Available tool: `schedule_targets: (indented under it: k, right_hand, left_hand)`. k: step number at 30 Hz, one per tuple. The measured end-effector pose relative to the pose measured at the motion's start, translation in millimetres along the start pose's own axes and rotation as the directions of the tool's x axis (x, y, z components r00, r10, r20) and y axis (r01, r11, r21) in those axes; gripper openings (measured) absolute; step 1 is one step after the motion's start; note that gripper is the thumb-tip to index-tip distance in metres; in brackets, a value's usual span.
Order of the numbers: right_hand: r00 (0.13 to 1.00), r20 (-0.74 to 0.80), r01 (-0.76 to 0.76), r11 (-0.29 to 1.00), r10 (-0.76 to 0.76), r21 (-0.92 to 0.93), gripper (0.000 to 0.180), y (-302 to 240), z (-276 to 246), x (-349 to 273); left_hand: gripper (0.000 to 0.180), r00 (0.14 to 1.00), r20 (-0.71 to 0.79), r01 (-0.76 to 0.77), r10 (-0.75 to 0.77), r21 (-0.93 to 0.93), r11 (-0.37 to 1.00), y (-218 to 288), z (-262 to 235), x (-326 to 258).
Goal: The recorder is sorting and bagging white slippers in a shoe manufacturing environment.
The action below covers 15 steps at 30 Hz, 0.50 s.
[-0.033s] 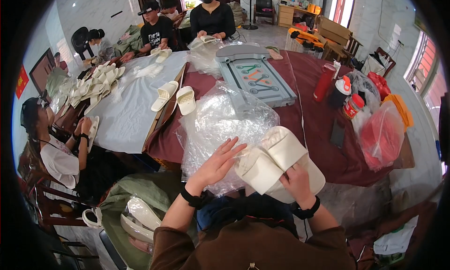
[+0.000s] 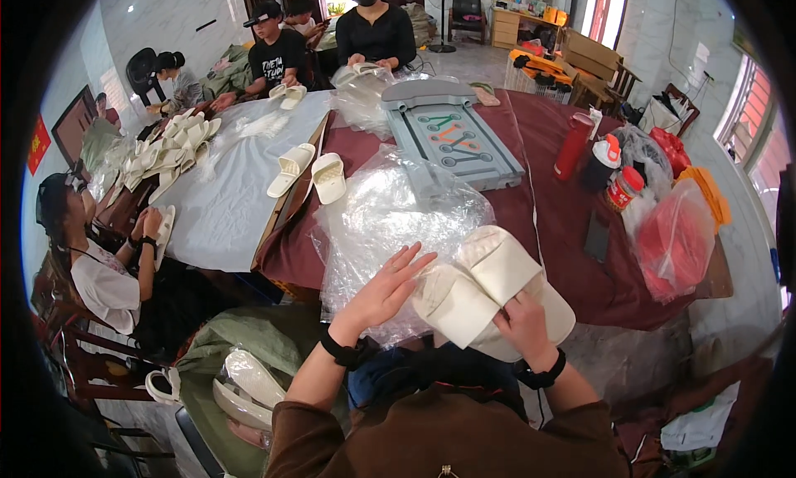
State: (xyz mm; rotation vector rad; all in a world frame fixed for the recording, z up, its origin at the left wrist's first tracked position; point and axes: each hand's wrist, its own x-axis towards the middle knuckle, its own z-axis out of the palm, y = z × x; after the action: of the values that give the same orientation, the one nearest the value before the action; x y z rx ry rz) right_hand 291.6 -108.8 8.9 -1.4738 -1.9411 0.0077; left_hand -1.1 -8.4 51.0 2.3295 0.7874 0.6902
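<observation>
A pair of cream slide slippers [image 2: 512,272] hangs side by side just above the near edge of the table. My right hand [image 2: 526,325] grips them, its fingers tucked at the inner side of the straps and partly hidden there. To their left, my left hand [image 2: 383,291] is open with fingers stretched out, close to one slipper; whether its fingertips touch it I cannot tell. Beneath and beyond that hand, clear plastic bags [image 2: 390,221] lie in a loose, shiny pile on the dark red tablecloth [image 2: 551,217].
A grey plastic board [image 2: 452,138] lies beyond the bags. Two slippers [image 2: 328,178] lie to its left; more are heaped [image 2: 166,150] farther left. Bottles, a red flask [image 2: 572,146], and bagged items stand right. A green sack [image 2: 240,345] holds bagged slippers beside me. Several people work around the table.
The slippers have shifted very slightly in my right hand. My left hand stays nearly where it was.
</observation>
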Motion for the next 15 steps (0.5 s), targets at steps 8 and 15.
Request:
schedule_targets:
  k: [8, 15]
  right_hand:
    - [0.976, 0.076, 0.203, 0.979, -0.203, 0.005, 0.029, -23.9, -1.0, 7.7]
    - [0.998, -0.049, -0.047, 0.997, 0.05, 0.054, 0.032, -8.9, 7.5, 19.7]
  left_hand:
    - [0.057, 0.999, -0.037, -0.008, 0.019, 0.274, 0.962, 18.5, 22.1, 10.1]
    - [0.061, 0.995, -0.021, -0.086, 0.099, 0.345, 0.935, 33.4, 14.9, 9.8]
